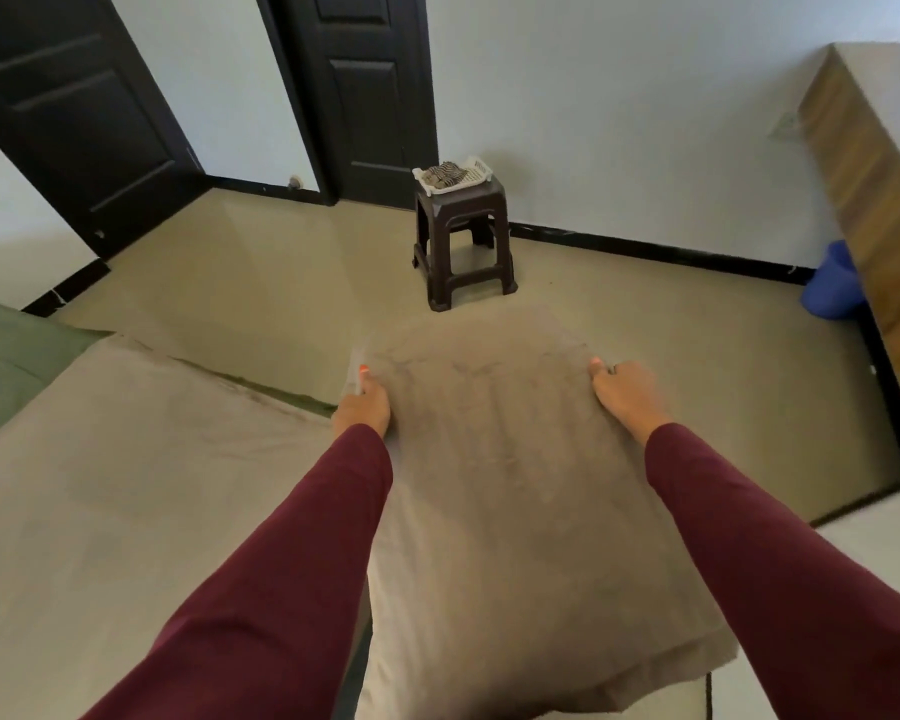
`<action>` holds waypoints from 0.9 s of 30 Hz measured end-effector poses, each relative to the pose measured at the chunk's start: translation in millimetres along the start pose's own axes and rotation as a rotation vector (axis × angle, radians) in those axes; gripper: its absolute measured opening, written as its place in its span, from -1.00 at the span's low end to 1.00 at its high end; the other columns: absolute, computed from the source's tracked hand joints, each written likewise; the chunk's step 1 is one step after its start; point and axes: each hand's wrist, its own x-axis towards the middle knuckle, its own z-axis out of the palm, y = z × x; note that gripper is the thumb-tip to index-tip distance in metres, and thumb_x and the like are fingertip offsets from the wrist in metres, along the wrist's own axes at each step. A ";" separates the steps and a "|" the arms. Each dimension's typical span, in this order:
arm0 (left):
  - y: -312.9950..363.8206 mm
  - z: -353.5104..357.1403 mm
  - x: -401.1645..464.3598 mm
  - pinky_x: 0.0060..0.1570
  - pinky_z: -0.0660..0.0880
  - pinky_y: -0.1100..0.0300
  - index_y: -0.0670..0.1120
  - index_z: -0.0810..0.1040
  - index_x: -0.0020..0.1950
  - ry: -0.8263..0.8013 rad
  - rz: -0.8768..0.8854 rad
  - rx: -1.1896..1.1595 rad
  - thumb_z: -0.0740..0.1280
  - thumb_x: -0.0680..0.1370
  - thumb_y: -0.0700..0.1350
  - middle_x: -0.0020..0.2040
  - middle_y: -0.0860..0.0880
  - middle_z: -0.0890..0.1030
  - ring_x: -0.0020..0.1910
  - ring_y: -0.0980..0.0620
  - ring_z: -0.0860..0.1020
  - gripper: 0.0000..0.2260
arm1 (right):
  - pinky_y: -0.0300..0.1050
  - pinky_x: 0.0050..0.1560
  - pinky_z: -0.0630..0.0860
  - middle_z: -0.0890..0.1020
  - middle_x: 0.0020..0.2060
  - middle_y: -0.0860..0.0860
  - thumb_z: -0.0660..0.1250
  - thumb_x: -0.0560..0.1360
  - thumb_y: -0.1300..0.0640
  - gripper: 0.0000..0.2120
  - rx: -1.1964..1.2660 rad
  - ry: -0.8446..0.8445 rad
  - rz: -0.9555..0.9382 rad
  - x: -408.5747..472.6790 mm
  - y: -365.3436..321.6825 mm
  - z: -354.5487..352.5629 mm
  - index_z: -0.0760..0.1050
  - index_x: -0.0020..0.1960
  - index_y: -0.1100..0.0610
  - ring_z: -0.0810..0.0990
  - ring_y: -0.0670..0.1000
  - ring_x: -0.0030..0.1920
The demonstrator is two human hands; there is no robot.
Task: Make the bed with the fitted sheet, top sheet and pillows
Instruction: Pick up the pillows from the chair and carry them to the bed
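Beige pillow (494, 459): centre frame, long axis 12 to 6 o'clock.
Left hand (360, 405): grips its 9 o'clock edge.
Right hand (625, 392): grips its 3 o'clock edge, equally near.
Bed (126, 485): lies at 9 o'clock, sheeted.

My fingers (357, 379) blurred, mostly hidden behind pillow (489, 459); tray (476, 171) contents too small; bed (126, 511) cut off.

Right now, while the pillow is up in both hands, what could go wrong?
The pillow is gripped only at its far corners by the left hand and right hand, so it might slip and drop to the floor. Swung too far, it could bump the stool and tip the basket.
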 end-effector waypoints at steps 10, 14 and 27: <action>129.1 28.9 154.9 0.32 0.26 0.05 -0.31 0.35 0.40 0.029 -0.065 -0.024 -0.10 0.65 0.18 0.38 -0.28 0.39 0.36 -0.21 0.38 -0.36 | -0.12 -0.09 0.40 0.57 -0.18 0.15 0.04 0.63 -0.07 -0.55 -0.059 -0.062 -0.066 198.5 -101.7 7.2 0.52 -0.12 0.24 0.54 0.14 -0.13; 171.6 33.0 208.9 0.27 0.30 0.05 -0.34 0.38 0.36 0.065 -0.103 -0.037 -0.09 0.64 0.19 0.35 -0.29 0.43 0.32 -0.22 0.41 -0.36 | -0.08 -0.02 0.44 0.59 -0.14 0.15 0.05 0.63 -0.08 -0.53 -0.031 -0.094 -0.083 267.5 -142.5 15.9 0.56 -0.02 0.28 0.57 0.15 -0.06; 291.8 21.9 373.2 0.32 0.27 0.05 -0.31 0.39 0.37 0.248 -0.285 -0.199 -0.08 0.63 0.21 0.36 -0.27 0.43 0.34 -0.20 0.40 -0.35 | 0.00 0.12 0.44 0.60 0.09 0.23 0.10 0.59 -0.05 -0.53 -0.046 -0.308 -0.329 505.3 -314.3 62.4 0.56 0.14 0.31 0.56 0.23 0.08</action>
